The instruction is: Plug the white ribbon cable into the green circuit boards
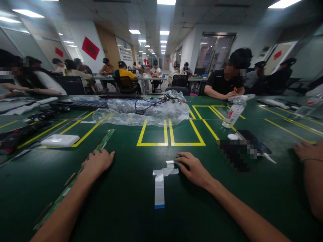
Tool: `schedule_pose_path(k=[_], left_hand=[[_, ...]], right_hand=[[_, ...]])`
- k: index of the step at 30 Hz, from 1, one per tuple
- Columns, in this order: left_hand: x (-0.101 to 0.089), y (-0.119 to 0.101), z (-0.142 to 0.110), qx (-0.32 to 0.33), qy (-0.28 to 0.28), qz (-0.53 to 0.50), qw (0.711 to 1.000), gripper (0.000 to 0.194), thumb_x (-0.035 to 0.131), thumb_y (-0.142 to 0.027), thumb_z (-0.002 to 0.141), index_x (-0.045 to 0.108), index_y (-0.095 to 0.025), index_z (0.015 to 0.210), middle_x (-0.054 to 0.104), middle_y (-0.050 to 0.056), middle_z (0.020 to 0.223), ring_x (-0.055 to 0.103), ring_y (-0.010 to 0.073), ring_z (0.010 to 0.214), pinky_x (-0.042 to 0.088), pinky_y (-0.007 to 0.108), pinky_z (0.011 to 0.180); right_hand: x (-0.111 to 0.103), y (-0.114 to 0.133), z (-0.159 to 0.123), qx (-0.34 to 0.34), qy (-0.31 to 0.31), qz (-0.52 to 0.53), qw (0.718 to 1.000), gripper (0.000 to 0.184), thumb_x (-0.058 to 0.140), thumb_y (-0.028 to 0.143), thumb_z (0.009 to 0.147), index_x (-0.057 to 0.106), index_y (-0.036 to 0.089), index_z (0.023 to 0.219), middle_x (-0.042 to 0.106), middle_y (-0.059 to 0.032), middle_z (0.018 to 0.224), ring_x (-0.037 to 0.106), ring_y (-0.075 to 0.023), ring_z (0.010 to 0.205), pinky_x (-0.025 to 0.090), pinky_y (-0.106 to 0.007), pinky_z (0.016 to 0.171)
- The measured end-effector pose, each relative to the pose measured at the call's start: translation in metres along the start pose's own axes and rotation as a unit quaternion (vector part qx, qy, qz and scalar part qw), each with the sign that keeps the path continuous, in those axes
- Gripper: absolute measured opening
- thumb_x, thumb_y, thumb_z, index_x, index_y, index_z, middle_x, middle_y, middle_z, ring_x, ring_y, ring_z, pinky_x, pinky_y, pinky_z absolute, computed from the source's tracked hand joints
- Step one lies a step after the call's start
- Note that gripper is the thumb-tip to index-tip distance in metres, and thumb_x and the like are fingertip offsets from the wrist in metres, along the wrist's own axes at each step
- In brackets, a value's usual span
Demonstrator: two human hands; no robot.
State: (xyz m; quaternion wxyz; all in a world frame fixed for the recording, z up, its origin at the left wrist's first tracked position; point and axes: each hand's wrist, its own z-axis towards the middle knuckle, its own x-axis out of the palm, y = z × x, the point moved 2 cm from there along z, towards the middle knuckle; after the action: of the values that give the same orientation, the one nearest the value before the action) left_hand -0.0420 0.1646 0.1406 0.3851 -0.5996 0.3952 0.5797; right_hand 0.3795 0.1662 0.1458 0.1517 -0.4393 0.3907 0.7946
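Note:
My left hand [98,161] lies palm down on a long narrow green circuit board [105,138] that runs diagonally across the green table [126,201]. My right hand [193,169] rests flat on the table, its fingertips touching the top end of a white flat ribbon cable [159,188] with a blue tip. Neither hand grips anything that I can see.
Crumpled clear plastic wrap [141,112] with black wires lies beyond yellow tape boxes [171,134]. A white box [60,140] sits left, a water bottle [233,114] and dark phone [252,141] right. Another person's hand [306,151] rests at far right. Several seated people surround the tables.

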Motion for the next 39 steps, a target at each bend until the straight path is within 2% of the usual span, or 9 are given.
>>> schedule_pose_path(k=[2, 4, 7, 11, 17, 23, 26, 31, 39], left_hand=[[0.004, -0.032, -0.013, 0.046, 0.017, 0.005, 0.999, 0.069, 0.031, -0.051, 0.099, 0.052, 0.002, 0.139, 0.049, 0.031, 0.143, 0.049, 0.0452, 0.132, 0.047, 0.06, 0.098], [0.006, -0.07, -0.035, 0.165, 0.029, 0.003, 0.986, 0.068, 0.033, -0.052, 0.1, 0.046, -0.003, 0.147, 0.04, 0.024, 0.154, 0.037, 0.0405, 0.143, 0.041, 0.058, 0.108], [0.006, -0.116, -0.072, 0.373, 0.04, -0.043, 0.926, 0.064, 0.032, -0.052, 0.104, 0.038, -0.014, 0.155, 0.032, 0.014, 0.161, 0.027, 0.0325, 0.15, 0.027, 0.056, 0.119], [0.006, -0.138, -0.097, 0.494, 0.035, -0.11, 0.862, 0.057, 0.034, -0.05, 0.106, 0.035, -0.023, 0.157, 0.031, 0.009, 0.162, 0.025, 0.0291, 0.151, 0.023, 0.057, 0.122], [-0.002, -0.13, -0.093, 0.517, 0.036, -0.126, 0.846, 0.053, 0.039, -0.043, 0.106, 0.038, -0.023, 0.155, 0.037, 0.008, 0.16, 0.032, 0.0257, 0.149, 0.027, 0.051, 0.122], [-0.016, -0.128, -0.099, 0.543, 0.001, -0.149, 0.826, 0.037, 0.05, -0.03, 0.1, 0.06, -0.027, 0.136, 0.048, 0.006, 0.152, 0.043, 0.0268, 0.142, 0.036, 0.051, 0.117], [-0.013, -0.132, -0.102, 0.547, 0.01, -0.146, 0.824, 0.041, 0.049, -0.034, 0.102, 0.054, -0.031, 0.142, 0.043, 0.005, 0.156, 0.039, 0.0279, 0.144, 0.035, 0.053, 0.117], [-0.001, -0.139, -0.105, 0.536, 0.043, -0.114, 0.835, 0.058, 0.047, -0.046, 0.102, 0.032, -0.036, 0.157, 0.02, 0.005, 0.166, 0.021, 0.0325, 0.152, 0.021, 0.061, 0.121], [-0.002, -0.138, -0.105, 0.531, 0.048, -0.123, 0.837, 0.053, 0.048, -0.044, 0.102, 0.041, -0.032, 0.153, 0.034, 0.005, 0.161, 0.03, 0.0292, 0.149, 0.025, 0.056, 0.121]], right_hand=[[-0.001, 0.0, 0.0, 0.001, -0.009, 0.003, 1.0, 0.027, 0.054, 0.023, 0.098, 0.069, 0.023, 0.12, 0.061, -0.0116, 0.136, 0.055, -0.0273, 0.127, 0.047, -0.051, 0.105], [-0.002, 0.001, 0.001, 0.002, -0.019, 0.005, 1.0, 0.027, 0.053, 0.022, 0.098, 0.069, 0.022, 0.12, 0.062, -0.0125, 0.135, 0.056, -0.0272, 0.126, 0.048, -0.05, 0.104], [-0.003, 0.002, 0.002, -0.01, -0.039, 0.001, 0.999, 0.03, 0.051, 0.021, 0.098, 0.067, 0.02, 0.123, 0.061, -0.0139, 0.135, 0.055, -0.0274, 0.128, 0.047, -0.051, 0.106], [0.001, 0.002, 0.002, -0.03, -0.035, -0.014, 0.999, 0.036, 0.052, 0.02, 0.097, 0.063, 0.023, 0.131, 0.057, -0.0124, 0.143, 0.049, -0.028, 0.135, 0.04, -0.055, 0.112], [0.01, -0.003, -0.002, -0.028, 0.047, -0.04, 0.998, 0.04, 0.054, 0.02, 0.095, 0.063, 0.023, 0.133, 0.058, -0.012, 0.143, 0.051, -0.0284, 0.135, 0.039, -0.055, 0.113], [0.001, 0.002, -0.001, -0.043, 0.03, -0.037, 0.998, 0.038, 0.056, 0.017, 0.093, 0.064, 0.024, 0.13, 0.058, -0.011, 0.143, 0.049, -0.0284, 0.136, 0.038, -0.055, 0.113], [-0.005, 0.006, 0.0, -0.055, 0.017, -0.034, 0.998, 0.035, 0.056, 0.017, 0.093, 0.068, 0.025, 0.124, 0.06, -0.0098, 0.139, 0.051, -0.0283, 0.133, 0.04, -0.054, 0.111], [-0.004, 0.005, -0.001, -0.051, 0.06, -0.05, 0.996, 0.039, 0.057, 0.018, 0.092, 0.068, 0.026, 0.128, 0.059, -0.0102, 0.142, 0.052, -0.0288, 0.133, 0.041, -0.054, 0.112], [-0.002, 0.003, -0.003, -0.034, 0.101, -0.055, 0.993, 0.039, 0.058, 0.027, 0.094, 0.067, 0.03, 0.132, 0.054, -0.01, 0.148, 0.047, -0.0317, 0.138, 0.035, -0.059, 0.115]])
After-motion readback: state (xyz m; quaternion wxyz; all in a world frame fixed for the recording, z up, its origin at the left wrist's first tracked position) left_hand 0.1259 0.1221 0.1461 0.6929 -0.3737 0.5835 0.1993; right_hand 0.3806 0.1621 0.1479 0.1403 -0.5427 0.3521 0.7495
